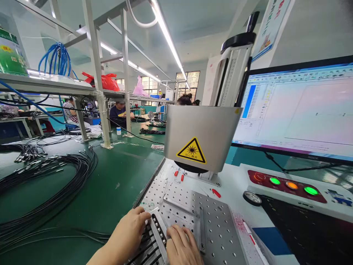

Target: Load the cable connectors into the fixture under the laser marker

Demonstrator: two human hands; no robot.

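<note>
My left hand (pixel 129 230) rests at the bottom centre with its fingers curled over the near end of a metal fixture strip (pixel 158 230) that holds a row of black cable ends (pixel 145 248). My right hand (pixel 182 246) lies beside it, fingers pressed flat on the same strip and on the perforated metal plate (pixel 215 228). Above the plate hangs the grey laser marking head (pixel 201 138) with a yellow warning triangle.
Bundles of black cables (pixel 46 173) lie on the green bench to the left. A monitor (pixel 298 110) stands at right above a red button panel (pixel 286 184) with lit lamps. Other people sit at benches far back. Red pens (pixel 216 193) lie near the plate.
</note>
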